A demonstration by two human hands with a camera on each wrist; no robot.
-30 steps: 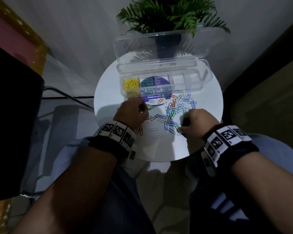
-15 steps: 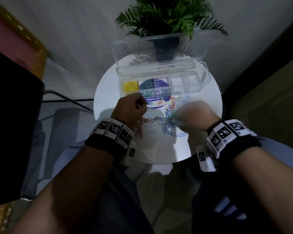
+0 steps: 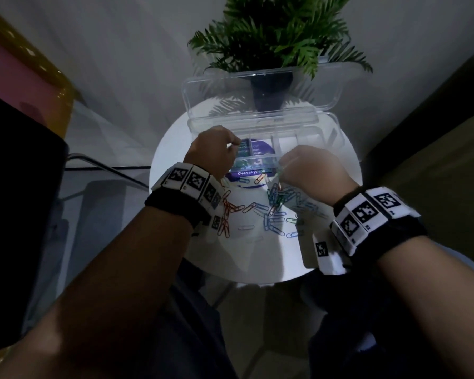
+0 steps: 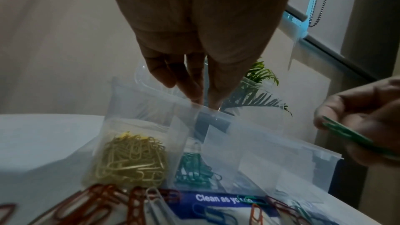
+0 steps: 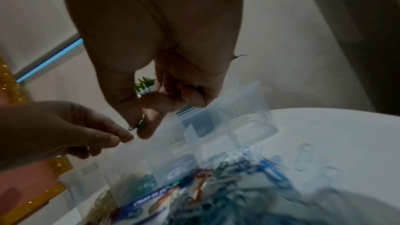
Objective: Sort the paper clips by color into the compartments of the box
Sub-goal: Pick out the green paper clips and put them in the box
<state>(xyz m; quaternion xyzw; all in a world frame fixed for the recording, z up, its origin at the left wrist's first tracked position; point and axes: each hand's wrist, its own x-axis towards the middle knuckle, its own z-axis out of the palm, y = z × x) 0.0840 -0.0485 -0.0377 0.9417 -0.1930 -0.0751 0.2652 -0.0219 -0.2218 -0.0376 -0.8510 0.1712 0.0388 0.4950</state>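
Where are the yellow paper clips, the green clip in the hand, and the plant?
yellow paper clips (image 4: 132, 158): left wrist view, middle of the pile in the box.
green clip (image 4: 346, 134): left wrist view, its middle, pinched by the right hand.
plant (image 3: 274, 31): head view, its leaves.

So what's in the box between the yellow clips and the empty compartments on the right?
A compartment of green clips sits right beside the yellow clips in the box, clearest in the left wrist view.

Loose paper clips (image 3: 271, 212) lie on the table (image 3: 340, 149), before the box (image 3: 307, 132); a plant (image 3: 274, 36) stands behind.
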